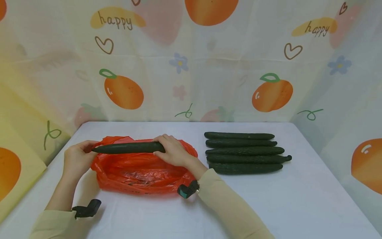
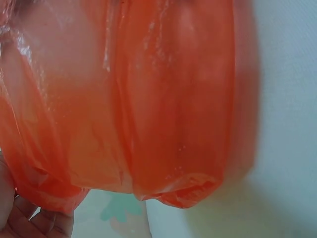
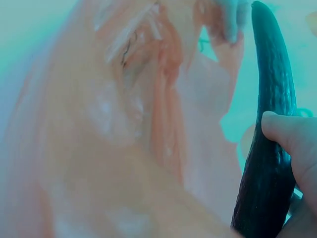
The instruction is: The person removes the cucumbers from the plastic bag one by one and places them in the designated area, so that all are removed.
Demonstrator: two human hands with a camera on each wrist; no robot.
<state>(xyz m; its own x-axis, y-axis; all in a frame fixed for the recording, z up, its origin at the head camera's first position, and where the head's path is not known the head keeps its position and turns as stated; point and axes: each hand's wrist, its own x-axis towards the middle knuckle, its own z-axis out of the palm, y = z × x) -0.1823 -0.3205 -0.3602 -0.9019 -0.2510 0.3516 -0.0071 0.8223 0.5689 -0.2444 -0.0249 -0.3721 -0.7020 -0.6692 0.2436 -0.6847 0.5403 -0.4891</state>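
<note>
In the head view my right hand [image 1: 174,151] grips a dark green cucumber [image 1: 128,148] by its right end. The cucumber lies nearly level over a crumpled red plastic bag [image 1: 134,172]. My left hand [image 1: 78,159] holds the bag's left edge, beside the cucumber's thin tip; whether it touches that tip I cannot tell. The left wrist view has the red bag [image 2: 168,109] filling most of it, with left fingers [image 2: 37,223] curled at its rim. Thumb and cucumber [image 3: 272,89] show clearly in the right wrist view. What lies inside the bag is hidden.
Several cucumbers [image 1: 244,151] lie side by side in a stack of rows, right of the bag on the white table [image 1: 143,215]. A printed cloth [image 1: 209,66] hangs behind the table and along its sides.
</note>
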